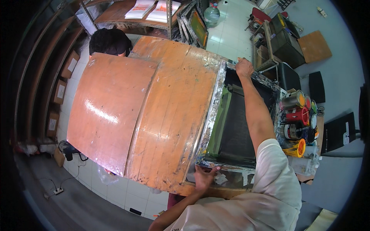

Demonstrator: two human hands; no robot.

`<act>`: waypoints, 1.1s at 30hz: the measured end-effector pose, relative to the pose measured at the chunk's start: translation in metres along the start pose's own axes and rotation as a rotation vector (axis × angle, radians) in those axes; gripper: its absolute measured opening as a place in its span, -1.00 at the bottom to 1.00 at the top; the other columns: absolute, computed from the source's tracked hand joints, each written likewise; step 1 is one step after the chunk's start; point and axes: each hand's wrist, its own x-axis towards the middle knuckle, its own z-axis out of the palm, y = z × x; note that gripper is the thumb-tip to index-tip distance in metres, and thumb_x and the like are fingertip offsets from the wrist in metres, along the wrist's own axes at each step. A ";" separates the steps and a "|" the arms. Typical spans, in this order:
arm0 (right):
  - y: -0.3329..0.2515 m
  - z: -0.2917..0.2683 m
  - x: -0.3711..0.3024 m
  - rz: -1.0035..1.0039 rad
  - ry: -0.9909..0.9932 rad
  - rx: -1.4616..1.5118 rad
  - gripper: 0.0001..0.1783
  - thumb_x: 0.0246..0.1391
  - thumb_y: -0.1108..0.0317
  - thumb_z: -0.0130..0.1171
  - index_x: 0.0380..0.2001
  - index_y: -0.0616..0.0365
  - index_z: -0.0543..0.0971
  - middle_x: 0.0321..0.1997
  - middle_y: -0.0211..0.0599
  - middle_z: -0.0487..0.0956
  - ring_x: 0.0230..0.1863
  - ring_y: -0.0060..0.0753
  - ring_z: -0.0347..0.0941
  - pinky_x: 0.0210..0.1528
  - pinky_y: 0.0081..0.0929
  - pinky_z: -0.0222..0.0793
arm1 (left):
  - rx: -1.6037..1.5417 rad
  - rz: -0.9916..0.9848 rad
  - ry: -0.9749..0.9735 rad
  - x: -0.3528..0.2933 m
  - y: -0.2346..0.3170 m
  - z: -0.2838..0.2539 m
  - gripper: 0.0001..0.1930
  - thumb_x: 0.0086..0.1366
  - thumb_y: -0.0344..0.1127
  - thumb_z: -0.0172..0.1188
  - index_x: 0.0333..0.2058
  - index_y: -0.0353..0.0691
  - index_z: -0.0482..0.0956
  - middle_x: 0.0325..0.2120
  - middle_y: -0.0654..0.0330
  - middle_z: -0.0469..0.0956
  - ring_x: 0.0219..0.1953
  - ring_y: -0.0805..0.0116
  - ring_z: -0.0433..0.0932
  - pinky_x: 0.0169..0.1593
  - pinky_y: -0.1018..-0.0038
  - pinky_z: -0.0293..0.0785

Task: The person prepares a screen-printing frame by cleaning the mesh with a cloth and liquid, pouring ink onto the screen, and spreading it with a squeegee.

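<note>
A screen printing frame [212,111] lies on the right part of a worn wooden table [173,104]. Its metal rim is smeared with paint, and its mesh is dark with green tape along the left side. My left hand [204,179] grips the near edge of the frame by its left corner, thumb along the rim. Stretched across the mesh, my right arm reaches the far edge, where my right hand [244,68] is closed on the rim. The undersides of both hands' fingers are partly hidden.
Several open paint cans [293,100] crowd the table's right end. A glossy board [111,111] covers the table's left part. Beyond its far left edge, another person [110,42] bends down. Shelves [42,77] line the left wall; more frames [194,25] lean behind, beside a water bottle [211,16].
</note>
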 end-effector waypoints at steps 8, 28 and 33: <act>0.116 -0.048 0.008 -0.546 0.112 -0.185 -0.78 0.19 0.32 0.17 -0.14 0.14 0.64 -0.08 -0.02 0.63 0.01 0.06 0.54 0.10 0.04 0.38 | -0.057 0.084 -0.037 0.009 -0.026 0.003 -0.36 0.12 -0.26 0.54 -0.12 -0.58 0.28 -0.41 -0.10 0.66 -0.43 0.26 0.71 -0.42 0.41 0.69; 0.120 -0.043 0.036 -0.061 -0.161 -0.020 -0.65 0.32 0.21 -0.02 -0.03 0.20 0.59 -0.07 0.18 0.64 0.02 0.25 0.56 0.04 0.09 0.45 | -0.237 0.031 -0.025 0.014 -0.037 0.014 -0.39 0.15 -0.36 0.51 -0.13 -0.59 0.22 -0.38 -0.18 0.64 -0.40 0.12 0.73 -0.40 0.37 0.73; 0.153 -0.076 0.044 -0.770 -0.185 -0.205 -0.62 0.33 0.22 0.02 0.13 0.13 0.49 0.00 -0.03 0.61 0.01 0.02 0.54 0.04 0.03 0.40 | -0.221 0.005 0.009 0.014 -0.035 0.015 -0.41 0.13 -0.39 0.52 -0.17 -0.57 0.23 -0.38 -0.19 0.64 -0.39 0.12 0.73 -0.38 0.35 0.74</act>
